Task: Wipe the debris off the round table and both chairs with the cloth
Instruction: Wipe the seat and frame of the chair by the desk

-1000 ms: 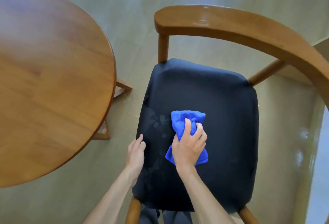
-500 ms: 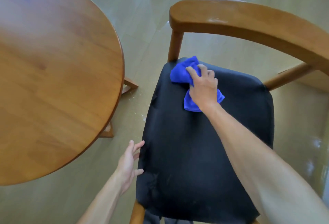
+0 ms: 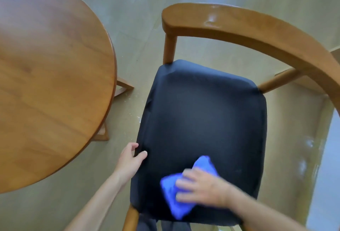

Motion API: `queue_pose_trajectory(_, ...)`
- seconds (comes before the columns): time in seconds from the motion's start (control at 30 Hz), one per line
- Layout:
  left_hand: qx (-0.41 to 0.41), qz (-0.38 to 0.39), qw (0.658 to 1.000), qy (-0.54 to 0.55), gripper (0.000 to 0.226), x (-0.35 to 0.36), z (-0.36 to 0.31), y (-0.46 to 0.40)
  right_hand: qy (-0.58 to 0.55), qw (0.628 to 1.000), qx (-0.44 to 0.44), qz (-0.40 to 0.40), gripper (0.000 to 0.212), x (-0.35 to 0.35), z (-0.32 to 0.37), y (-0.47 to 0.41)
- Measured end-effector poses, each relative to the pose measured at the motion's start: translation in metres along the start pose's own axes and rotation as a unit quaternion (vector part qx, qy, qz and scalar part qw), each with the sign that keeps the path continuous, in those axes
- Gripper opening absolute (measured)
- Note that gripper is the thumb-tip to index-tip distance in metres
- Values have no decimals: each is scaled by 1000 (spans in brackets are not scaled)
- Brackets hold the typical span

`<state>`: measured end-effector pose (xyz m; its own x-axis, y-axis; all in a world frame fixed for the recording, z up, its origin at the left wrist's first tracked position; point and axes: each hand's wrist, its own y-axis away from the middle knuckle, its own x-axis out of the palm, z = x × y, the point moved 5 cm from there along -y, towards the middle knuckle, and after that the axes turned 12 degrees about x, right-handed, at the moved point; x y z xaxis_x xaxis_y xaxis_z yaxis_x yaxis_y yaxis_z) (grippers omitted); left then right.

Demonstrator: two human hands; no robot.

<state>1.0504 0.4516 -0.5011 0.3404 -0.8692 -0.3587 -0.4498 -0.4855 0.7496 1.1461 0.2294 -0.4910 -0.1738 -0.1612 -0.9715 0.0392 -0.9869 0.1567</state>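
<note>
A wooden chair with a curved backrest (image 3: 248, 28) and a black padded seat (image 3: 202, 113) stands below me. My right hand (image 3: 202, 188) holds a crumpled blue cloth (image 3: 171, 192) against the near part of the seat; both are motion-blurred. My left hand (image 3: 130, 159) grips the seat's left edge, thumb on top and fingers over the side. The round wooden table (image 3: 51, 76) fills the left of the view. A second chair is not in view.
Pale specks of debris lie on the floor (image 3: 134, 105) between table and chair, beside a wooden table leg (image 3: 123, 85). A light wall or skirting (image 3: 323, 157) runs along the right edge.
My right hand has swept the cloth from the seat's far left corner back to its near edge. My left hand has closed onto the seat's left edge.
</note>
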Motion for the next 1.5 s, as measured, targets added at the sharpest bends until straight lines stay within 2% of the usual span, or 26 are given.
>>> queue_pose_trajectory(0.03,14,2,999,-41,52,4,-1,3,19,997,41,-60,43,-8,-44,3)
queue_pose_trajectory(0.1,42,12,994,-95,71,13,-5,10,14,955,264,-139,51,-21,-136,20)
queue_pose_trajectory(0.13,55,19,993,-107,78,17,-6,12,-20,906,393,-154,54,-28,-171,35)
queue_pose_trajectory(0.2,66,34,990,-120,85,21,-8,14,-106,776,604,-151,56,-26,-202,60)
queue_pose_trajectory(0.27,68,40,988,-135,84,24,-9,14,-140,665,715,-163,52,-21,-179,60)
queue_pose_trajectory(0.3,67,40,987,-138,81,23,-10,13,-131,647,730,-176,53,-21,-154,54)
queue_pose_trajectory(0.37,62,32,990,-120,71,21,-12,8,-143,681,697,-172,61,-11,-84,30)
queue_pose_trajectory(0.43,46,22,994,-92,62,15,-11,0,-186,767,603,-114,62,3,-1,-5)
queue_pose_trajectory(0.5,24,22,997,-70,58,10,-6,-6,-190,878,436,-53,54,9,78,-33)
queue_pose_trajectory(0.57,8,29,998,-52,56,9,-2,-9,-158,953,259,27,46,12,114,-40)
queue_pose_trajectory(0.63,8,37,998,-59,55,10,-4,-7,-107,982,127,84,51,14,98,-25)
queue_pose_trajectory(0.7,15,30,997,-71,57,13,-6,-3,-56,992,37,107,47,18,59,14)
queue_pose_trajectory(0.77,20,17,996,-80,60,15,-3,-2,-40,992,93,81,51,13,-6,61)
queue_pose_trajectory(0.8,20,14,996,-82,61,15,-1,-2,-62,978,191,63,58,8,-43,86)
queue_pose_trajectory(0.83,18,16,996,-83,62,15,0,-3,-97,942,318,57,65,2,-78,112)
queue_pose_trajectory(0.9,21,24,996,-88,64,16,0,-1,-147,811,563,58,62,-6,-122,155)
queue_pose_trajectory(0.93,20,24,996,-89,64,15,-1,0,-173,738,649,62,53,-5,-126,162)
queue_pose_trajectory(0.97,19,24,996,-89,65,15,-2,0,-205,672,709,65,46,-3,-120,160)
queue_pose_trajectory(1.0,18,25,996,-87,65,14,-3,1,-224,626,745,63,42,0,-105,150)
queue_pose_trajectory(1.03,16,27,996,-83,65,15,-4,1,-218,611,759,60,43,2,-85,136)
queue_pose_trajectory(1.13,15,38,997,-61,66,17,-6,4,-169,656,727,110,54,0,-7,75)
queue_pose_trajectory(1.23,22,49,997,-57,63,17,-6,9,-236,706,646,171,59,-5,64,11)
queue_pose_trajectory(1.3,32,59,995,-75,59,17,-4,12,-232,763,572,191,59,-7,87,-11)
queue_pose_trajectory(1.37,40,64,992,-98,57,16,-2,15,-201,845,455,199,56,-5,89,-9)
queue_pose_trajectory(1.43,47,68,989,-124,56,15,-1,20,-158,921,277,226,51,-4,82,11)
queue_pose_trajectory(1.5,55,82,983,-152,56,16,-1,26,-111,941,176,265,46,-2,69,38)
